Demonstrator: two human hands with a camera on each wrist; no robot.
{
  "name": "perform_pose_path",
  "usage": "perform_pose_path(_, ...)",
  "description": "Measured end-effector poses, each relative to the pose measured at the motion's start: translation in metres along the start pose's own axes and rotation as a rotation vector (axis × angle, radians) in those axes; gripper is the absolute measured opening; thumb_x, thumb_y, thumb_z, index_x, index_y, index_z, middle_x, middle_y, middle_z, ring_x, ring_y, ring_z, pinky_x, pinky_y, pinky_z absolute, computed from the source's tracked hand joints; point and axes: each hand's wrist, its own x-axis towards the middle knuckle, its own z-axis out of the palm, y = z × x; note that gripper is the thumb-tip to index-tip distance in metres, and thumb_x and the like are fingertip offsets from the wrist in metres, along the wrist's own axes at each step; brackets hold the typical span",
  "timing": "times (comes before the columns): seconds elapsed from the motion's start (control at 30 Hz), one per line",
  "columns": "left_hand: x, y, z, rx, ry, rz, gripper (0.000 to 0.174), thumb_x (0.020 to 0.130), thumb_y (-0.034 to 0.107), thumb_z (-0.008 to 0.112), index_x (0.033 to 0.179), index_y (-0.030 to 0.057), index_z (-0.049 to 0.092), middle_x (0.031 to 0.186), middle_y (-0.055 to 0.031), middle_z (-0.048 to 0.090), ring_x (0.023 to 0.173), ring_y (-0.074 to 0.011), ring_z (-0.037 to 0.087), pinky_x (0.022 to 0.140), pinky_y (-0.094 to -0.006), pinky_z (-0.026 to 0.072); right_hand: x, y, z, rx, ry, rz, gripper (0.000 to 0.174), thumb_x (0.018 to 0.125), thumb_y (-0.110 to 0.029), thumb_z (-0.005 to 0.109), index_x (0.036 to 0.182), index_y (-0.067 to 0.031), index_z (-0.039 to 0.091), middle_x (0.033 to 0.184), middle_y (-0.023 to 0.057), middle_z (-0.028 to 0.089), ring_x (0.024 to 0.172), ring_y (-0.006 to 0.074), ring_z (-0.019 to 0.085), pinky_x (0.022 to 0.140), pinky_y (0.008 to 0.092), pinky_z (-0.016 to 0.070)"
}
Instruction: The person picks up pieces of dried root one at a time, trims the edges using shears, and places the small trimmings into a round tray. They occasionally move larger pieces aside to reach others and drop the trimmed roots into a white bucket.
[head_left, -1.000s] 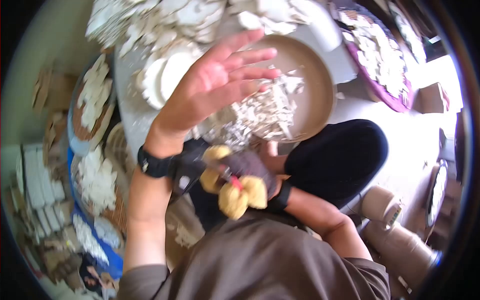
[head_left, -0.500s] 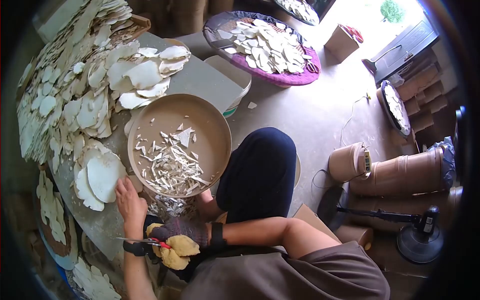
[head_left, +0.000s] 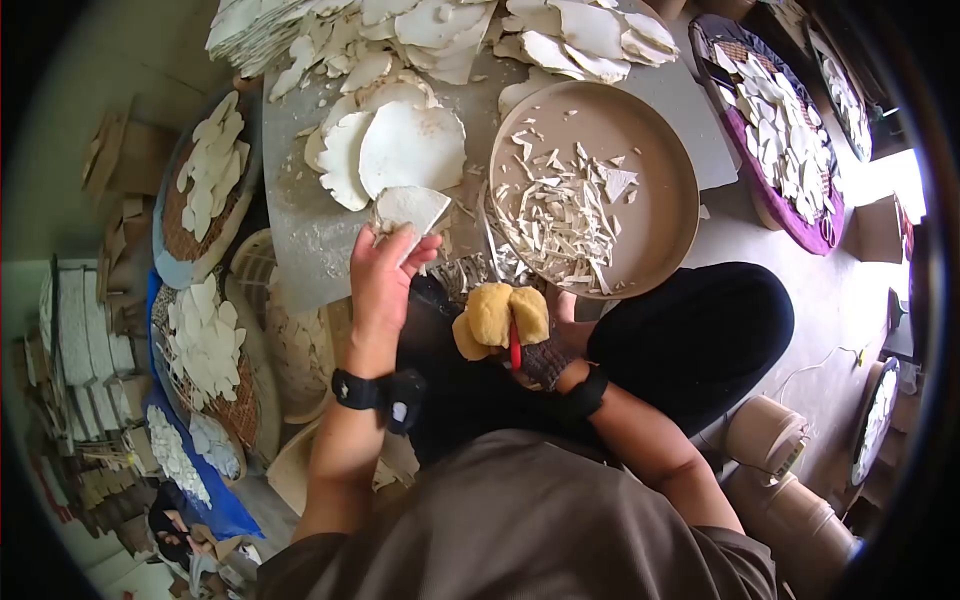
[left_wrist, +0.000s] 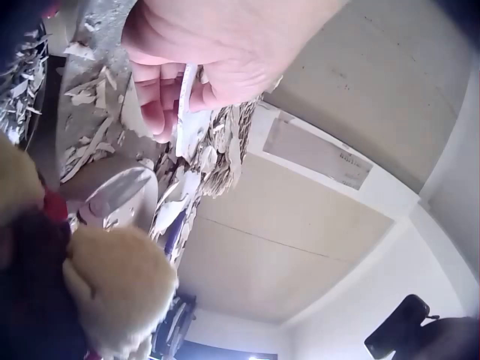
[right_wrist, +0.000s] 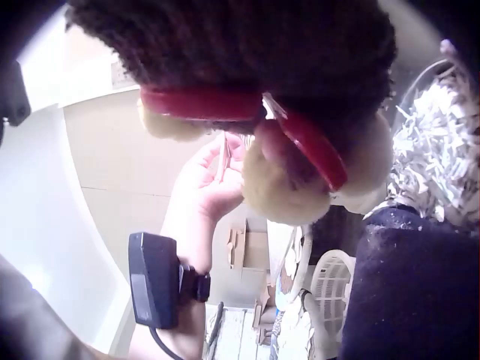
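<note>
My bare left hand [head_left: 380, 285] pinches a flat white slice [head_left: 415, 207] between thumb and fingers, above the table's near edge. Seen edge-on in the left wrist view, the slice [left_wrist: 184, 112] is thin and stiff. My right hand [head_left: 510, 330] wears a dark knitted glove with thick yellow padding wrapped about the fingers. It holds red-handled scissors [right_wrist: 202, 103], whose metal blades point toward the table in the head view. Both red handles show under the glove in the right wrist view. Just beyond the left hand lie larger round white slices [head_left: 412, 150].
A round brown pan [head_left: 665, 235] holding narrow white strips sits tilted beside my dark-trousered knee [head_left: 700, 325]. Stacks of white slices [head_left: 440, 30] cover the table's far side. Baskets of slices stand to the left [head_left: 205, 345] and right [head_left: 790, 130]; brown drums [head_left: 790, 490] stand lower right.
My left hand was raised with spread fingers, then reached beside the round slices, and now holds a slice. The scissors have swung from pointing left to pointing toward the table. The head view has turned.
</note>
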Motion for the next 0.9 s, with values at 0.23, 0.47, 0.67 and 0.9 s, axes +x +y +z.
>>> perform_pose_path(0.23,-0.032,-0.020,0.016,0.093,-0.026,-0.063,0.030,0.086,0.006,0.057,0.113,-0.0001,0.044,0.092,-0.0132,0.063,0.070,-0.0200,0.065,0.060,-0.0252,0.0532,0.006,0.010,0.022,-0.692,0.335,-0.203,0.087,0.077,-0.074,0.035,0.123,-0.0017,0.047,0.120,0.0226,0.053,0.107,0.0349,0.055,0.091,0.0474,0.0457)
perform_pose_path(0.47,-0.029,-0.029,0.000,0.075,0.119,-0.002,0.045,0.084,0.005,0.060,0.125,0.0005,0.040,0.096,-0.0147,0.063,0.074,-0.0207,0.065,0.063,-0.0273,0.0533,0.009,-0.019,-0.019,-0.042,0.080,0.073,0.074,0.086,-0.062,0.034,0.125,-0.0001,0.042,0.121,0.0220,0.050,0.111,0.0352,0.053,0.096,0.0460,0.0423)
perform_pose_path(0.67,-0.030,-0.028,-0.004,0.094,0.150,0.012,0.055,0.083,0.003,0.059,0.132,0.0028,0.034,0.096,-0.0153,0.063,0.076,-0.0215,0.065,0.066,-0.0290,0.0535,0.008,-0.001,0.000,-1.571,0.142,-0.200,0.074,0.085,-0.061,0.037,0.126,0.0002,0.040,0.122,0.0228,0.049,0.111,0.0365,0.052,0.097,0.0475,0.0422)
perform_pose_path(0.9,-0.025,-0.029,-0.011,0.054,0.127,0.031,0.044,0.085,0.006,0.058,0.124,-0.0004,0.041,0.095,-0.0145,0.063,0.078,-0.0206,0.065,0.068,-0.0293,0.0533,0.007,-0.008,-0.005,-1.376,-0.090,-0.133,0.031,0.094,-0.020,0.039,0.119,-0.0036,0.048,0.114,0.0119,0.056,0.107,0.0212,0.055,0.092,0.0306,0.0439)
